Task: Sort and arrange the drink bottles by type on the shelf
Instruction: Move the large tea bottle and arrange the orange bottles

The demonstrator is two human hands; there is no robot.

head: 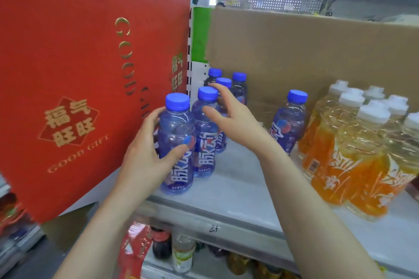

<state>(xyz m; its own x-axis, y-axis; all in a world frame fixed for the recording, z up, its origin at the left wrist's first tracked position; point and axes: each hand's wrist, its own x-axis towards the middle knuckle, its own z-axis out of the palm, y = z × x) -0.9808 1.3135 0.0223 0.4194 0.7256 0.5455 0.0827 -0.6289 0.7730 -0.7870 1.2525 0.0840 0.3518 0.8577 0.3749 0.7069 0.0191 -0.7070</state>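
My left hand (145, 156) grips the front blue-capped bottle (176, 140) at the near left of the shelf (238, 190), thumb across its label and fingers curled round its far side. My right hand (233, 115) hangs spread and holds nothing, its fingers just beside the cap of the second bottle (205, 133) behind; I cannot tell whether they touch it. More bottles of this kind (239, 76) stand in the back corner, and a lone one (289, 120) stands apart, just beside the orange-labelled bottles (353, 149) with white caps. These blue ones look full, so I judge them fairly heavy for their size. The clear plastic looks stiff at the ribbed shoulder and softer in the middle, and the glossy wrap may be slick. The waist, where my thumb sits, seems the sure place to hold; a pinch on the cap alone would let it swing. Nothing looks breakable, though a knocked bottle could topple its neighbours. The blue labels read 脉动 in large white characters; the small print beneath is too fine to read. The orange labels carry white brush writing I cannot make out. The red gift bag (79, 75) on the left says GOOD GIFT and 福气旺旺 in gold. The shelf's front edge bears a handwritten mark (214, 229) that looks like 25.
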